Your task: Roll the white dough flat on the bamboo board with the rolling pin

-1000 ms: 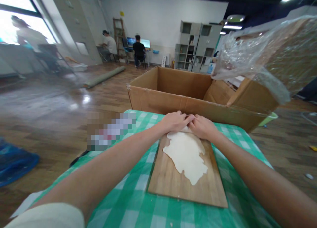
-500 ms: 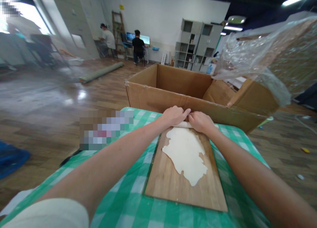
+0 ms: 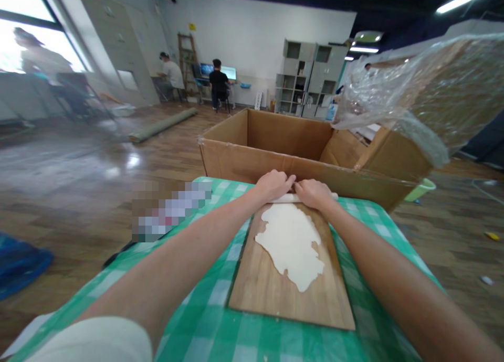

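Observation:
Both arms reach out over a wooden board [image 3: 255,294] on the table. My left hand [image 3: 274,185] and my right hand [image 3: 314,193] are closed on a pale rolling pin [image 3: 286,198], their thumbs near each other at its middle. The pin lies across the board's far end, at the top edge of a thin, ragged-edged sheet of white dough [image 3: 293,246]. Much of the pin is hidden under the hands; its right end sticks out past my right hand.
A green-and-white checked cloth [image 3: 205,325] covers the table. Right behind it stands a large open cardboard box [image 3: 271,160], with plastic-wrapped cardboard [image 3: 452,99] at its right. A light-green bin [image 3: 421,190] is on the floor. Several people sit farther back.
The view has tilted slightly up and shifted right. My hands stay closed on the rolling pin at the board's far end, and the dough looks the same.

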`<state>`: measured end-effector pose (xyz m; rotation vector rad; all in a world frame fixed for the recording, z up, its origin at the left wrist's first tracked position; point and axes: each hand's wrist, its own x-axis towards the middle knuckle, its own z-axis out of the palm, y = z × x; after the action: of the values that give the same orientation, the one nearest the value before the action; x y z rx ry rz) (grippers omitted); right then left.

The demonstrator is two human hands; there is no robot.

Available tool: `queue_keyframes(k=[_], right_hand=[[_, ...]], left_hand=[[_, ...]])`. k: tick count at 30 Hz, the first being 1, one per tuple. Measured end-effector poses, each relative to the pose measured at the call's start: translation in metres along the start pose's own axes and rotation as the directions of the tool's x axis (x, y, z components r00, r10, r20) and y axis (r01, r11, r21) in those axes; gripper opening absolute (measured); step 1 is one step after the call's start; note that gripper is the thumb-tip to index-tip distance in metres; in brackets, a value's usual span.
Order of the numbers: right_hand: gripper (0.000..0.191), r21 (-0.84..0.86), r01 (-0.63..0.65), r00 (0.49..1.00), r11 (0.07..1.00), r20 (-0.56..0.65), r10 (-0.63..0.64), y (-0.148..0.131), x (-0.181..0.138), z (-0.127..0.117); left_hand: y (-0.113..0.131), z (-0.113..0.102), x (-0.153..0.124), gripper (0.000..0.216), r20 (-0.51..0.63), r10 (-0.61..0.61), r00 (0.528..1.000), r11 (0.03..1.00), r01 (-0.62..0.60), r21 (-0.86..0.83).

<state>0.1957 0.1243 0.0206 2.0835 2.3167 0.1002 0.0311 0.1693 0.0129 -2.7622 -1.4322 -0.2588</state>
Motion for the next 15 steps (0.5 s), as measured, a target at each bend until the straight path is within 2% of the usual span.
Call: queue_keyframes(k=[4, 7, 10, 12, 15], right_hand=[[0.058, -0.01, 0.085, 0.996, 0.996, -0.008, -0.085, 0.002, -0.019, 0.001], [0.053, -0.017, 0.154, 0.988, 0.988, -0.026, -0.155, 0.004, -0.036, 0.003], [0.051, -0.012, 0.2, 0.979, 0.98, -0.04, -0.201, 0.003, -0.052, 0.006], [0.054, 0.0, 0.199, 0.979, 0.98, -0.055, -0.199, 0.0, -0.065, 0.007], [0.062, 0.073, 0.187, 0.98, 0.98, -0.084, -0.181, -0.007, -0.089, 0.007]], left_hand=[[0.007, -0.001, -0.008, 0.065, 0.023, -0.011, 1.0, 1.0, 0.011, -0.027], [0.01, -0.003, -0.016, 0.053, -0.013, 0.18, 0.984, 0.983, -0.179, 0.038], [0.01, -0.002, -0.026, 0.046, -0.056, 0.389, 0.92, 0.911, -0.375, 0.17], [0.01, -0.001, -0.033, 0.045, -0.067, 0.424, 0.903, 0.892, -0.403, 0.207], [0.013, 0.0, -0.044, 0.042, -0.067, 0.412, 0.909, 0.9, -0.394, 0.185]])
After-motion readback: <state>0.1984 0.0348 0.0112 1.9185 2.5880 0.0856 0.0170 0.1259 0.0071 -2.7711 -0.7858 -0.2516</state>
